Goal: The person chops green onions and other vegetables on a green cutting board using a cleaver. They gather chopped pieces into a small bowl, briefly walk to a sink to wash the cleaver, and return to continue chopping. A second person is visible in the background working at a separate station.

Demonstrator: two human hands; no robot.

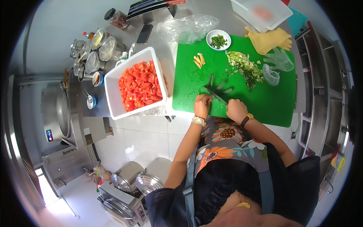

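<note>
My right hand [237, 110] is closed on the handle of a kitchen knife [217, 96], whose blade slants up and left over the green cutting board [263, 107]. My left hand [202, 105] rests at the board's near edge, left of the blade, fingers curled; whether it holds anything is hidden. Dark green leafy stalks [211, 81] lie just beyond the blade, partly blurred. Peeled pieces that look like ginger or garlic [199, 60] lie farther up the board. Chopped scallions [245, 68] are heaped to the right. A small white bowl [218, 48] at the far edge holds chopped greens.
A white tub [110, 99] of cut tomatoes stands left of the board. Yellow rubber gloves [263, 41] and clear plastic gloves [279, 61] lie at the right. Behind are a plastic bag [188, 27], a phone [145, 34] and a white plastic bin [272, 17]. Lidded containers [109, 49] crowd the left.
</note>
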